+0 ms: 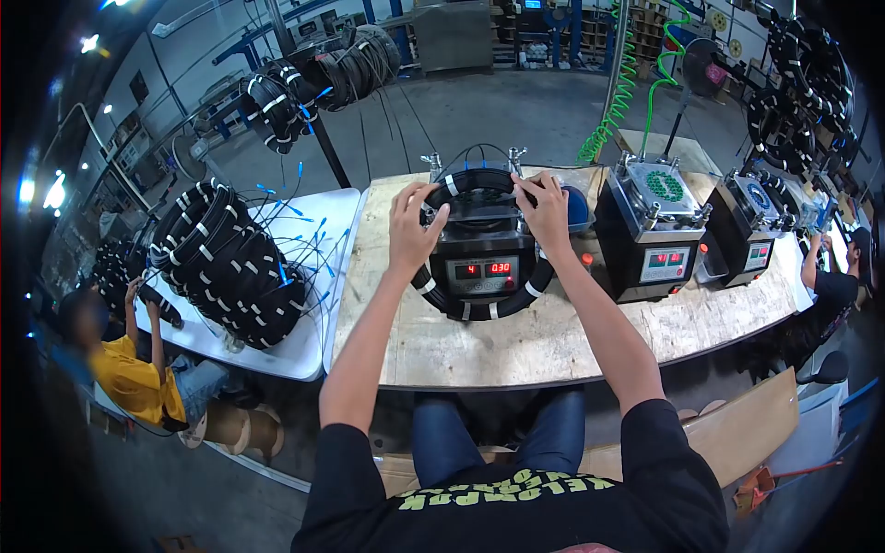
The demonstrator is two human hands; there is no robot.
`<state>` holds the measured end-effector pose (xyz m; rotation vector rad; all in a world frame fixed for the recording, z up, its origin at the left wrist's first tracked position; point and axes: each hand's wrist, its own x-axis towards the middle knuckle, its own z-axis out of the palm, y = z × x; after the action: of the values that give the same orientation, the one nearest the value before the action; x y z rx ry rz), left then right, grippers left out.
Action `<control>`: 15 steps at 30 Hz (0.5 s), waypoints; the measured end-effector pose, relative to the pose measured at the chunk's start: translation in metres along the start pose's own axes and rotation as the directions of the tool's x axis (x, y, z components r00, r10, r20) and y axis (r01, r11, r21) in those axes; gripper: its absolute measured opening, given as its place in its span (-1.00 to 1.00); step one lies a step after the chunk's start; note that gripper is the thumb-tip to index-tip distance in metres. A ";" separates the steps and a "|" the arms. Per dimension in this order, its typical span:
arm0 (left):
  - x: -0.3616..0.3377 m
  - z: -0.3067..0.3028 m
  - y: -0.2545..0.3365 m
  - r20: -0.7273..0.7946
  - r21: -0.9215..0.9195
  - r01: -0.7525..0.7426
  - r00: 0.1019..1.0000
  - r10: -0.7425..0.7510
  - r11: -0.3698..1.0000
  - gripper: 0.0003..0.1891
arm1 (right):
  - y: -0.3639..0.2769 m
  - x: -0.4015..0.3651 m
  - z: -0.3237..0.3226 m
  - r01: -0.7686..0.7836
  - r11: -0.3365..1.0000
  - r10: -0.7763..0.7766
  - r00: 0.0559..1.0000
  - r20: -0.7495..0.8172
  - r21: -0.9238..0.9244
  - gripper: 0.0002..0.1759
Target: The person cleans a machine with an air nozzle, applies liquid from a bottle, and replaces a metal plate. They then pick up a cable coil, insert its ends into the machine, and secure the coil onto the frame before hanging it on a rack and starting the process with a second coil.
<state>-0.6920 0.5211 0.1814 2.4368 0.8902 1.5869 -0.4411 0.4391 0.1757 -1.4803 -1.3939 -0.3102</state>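
A black cable coil (479,310) with white tape bands stands in front of a black machine (484,274), whose red display reads 4 and 0.30. My left hand (414,227) is closed at the coil's upper left, thumb pointing up. At the upper right of the coil, my right hand (545,212) has its fingers bent around the black ring. Thin black cable ends with blue tips rise behind the coil's top. Parts of the machine's top are hidden behind the coil and my hands.
Two similar machines (650,235) (747,226) stand at the right of the wooden table (406,355). A stack of taped coils (226,267) leans on the white table (313,355) at left. Coils hang on racks behind. One person in yellow sits left; another person is at far right.
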 end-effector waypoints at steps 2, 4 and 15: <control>0.015 0.001 0.007 0.050 0.033 -0.072 0.996 0.070 0.997 -0.68 | -0.001 0.000 -0.001 -0.009 1.000 0.009 1.000 0.003 -0.008 -0.70; 0.014 0.001 0.001 0.051 0.036 -0.056 0.997 0.054 0.998 -0.68 | 0.001 0.001 -0.001 -0.004 1.000 0.004 1.000 0.013 -0.030 -0.70; -0.019 0.019 -0.019 -0.139 -0.079 -0.021 0.990 0.010 0.997 -0.68 | 0.051 0.060 -0.007 -0.323 0.818 0.259 0.946 0.197 0.477 -0.54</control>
<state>-0.6890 0.5312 0.1503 2.3092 0.8119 1.7791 -0.3774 0.4791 0.1998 -1.2538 -1.1960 0.3317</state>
